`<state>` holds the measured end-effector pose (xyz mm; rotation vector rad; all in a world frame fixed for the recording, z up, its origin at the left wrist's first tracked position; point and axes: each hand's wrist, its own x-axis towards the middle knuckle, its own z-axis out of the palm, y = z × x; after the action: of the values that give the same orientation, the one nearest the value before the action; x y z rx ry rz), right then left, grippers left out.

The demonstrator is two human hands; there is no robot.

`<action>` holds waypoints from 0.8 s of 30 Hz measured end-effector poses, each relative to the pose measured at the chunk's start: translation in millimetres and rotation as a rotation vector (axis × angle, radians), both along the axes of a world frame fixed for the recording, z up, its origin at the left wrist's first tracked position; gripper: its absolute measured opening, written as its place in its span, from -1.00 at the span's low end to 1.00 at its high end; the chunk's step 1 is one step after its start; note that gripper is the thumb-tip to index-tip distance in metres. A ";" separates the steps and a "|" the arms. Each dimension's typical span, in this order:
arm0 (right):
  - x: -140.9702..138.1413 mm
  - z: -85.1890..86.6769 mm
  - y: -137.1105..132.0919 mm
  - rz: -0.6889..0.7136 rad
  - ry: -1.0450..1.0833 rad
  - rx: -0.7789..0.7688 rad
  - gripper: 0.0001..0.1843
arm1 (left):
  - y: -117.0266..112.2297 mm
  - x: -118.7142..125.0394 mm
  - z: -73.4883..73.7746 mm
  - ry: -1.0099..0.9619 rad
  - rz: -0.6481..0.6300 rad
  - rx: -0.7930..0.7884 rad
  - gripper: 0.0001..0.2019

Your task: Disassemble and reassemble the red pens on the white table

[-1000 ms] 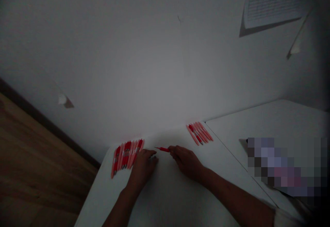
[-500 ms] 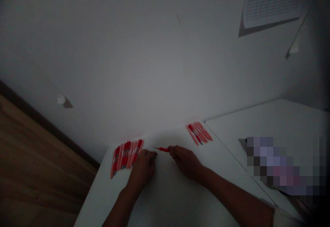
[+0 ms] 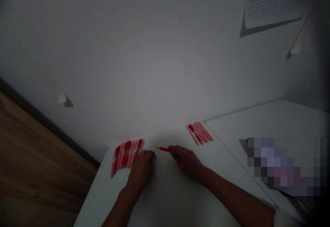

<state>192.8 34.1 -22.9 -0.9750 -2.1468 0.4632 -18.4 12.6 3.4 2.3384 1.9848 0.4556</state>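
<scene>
My right hand (image 3: pixel 184 160) is closed around a red pen part (image 3: pixel 164 149), with a thin refill pointing left out of its end. Just left of it, my left hand (image 3: pixel 142 166) is closed, its fingers curled at a small dark greyish piece (image 3: pixel 154 155) too dim to name. A gap separates the two hands. Beside my left hand lies a row of red and pink pens (image 3: pixel 126 154), its right end partly covered by that hand. A smaller group of pens (image 3: pixel 199 133), mostly pink with a red one, lies beyond my right hand.
The white table (image 3: pixel 165 199) meets a pale wall (image 3: pixel 154 65) at the back. A seam runs across the table on the right, with a blurred-out item (image 3: pixel 278 165) beyond it. Wooden panelling (image 3: pixel 33 165) stands at the left. A printed sheet (image 3: pixel 273 3) hangs on the wall.
My left hand has turned slightly, its fingertips drawn in a little. My right hand holds the red pen part in nearly the same place. The pen groups have not moved.
</scene>
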 end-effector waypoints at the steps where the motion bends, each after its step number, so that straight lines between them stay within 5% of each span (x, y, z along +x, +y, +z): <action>1: 0.0 -0.2 0.2 -0.002 0.001 -0.002 -0.72 | -0.1 -0.4 0.2 0.002 0.009 -0.003 -0.73; 14: -0.4 -3.5 0.7 -0.004 0.021 0.001 -0.72 | -4.1 -5.3 3.6 -0.006 0.145 -0.104 -0.79; 24: -0.6 -4.5 1.5 -0.005 0.022 0.002 -0.73 | -3.6 2.6 10.0 -0.251 0.166 0.146 -0.83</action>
<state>192.2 35.6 -27.4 -0.9689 -2.1244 0.4672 -15.8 9.0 13.4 2.0730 2.0933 0.8843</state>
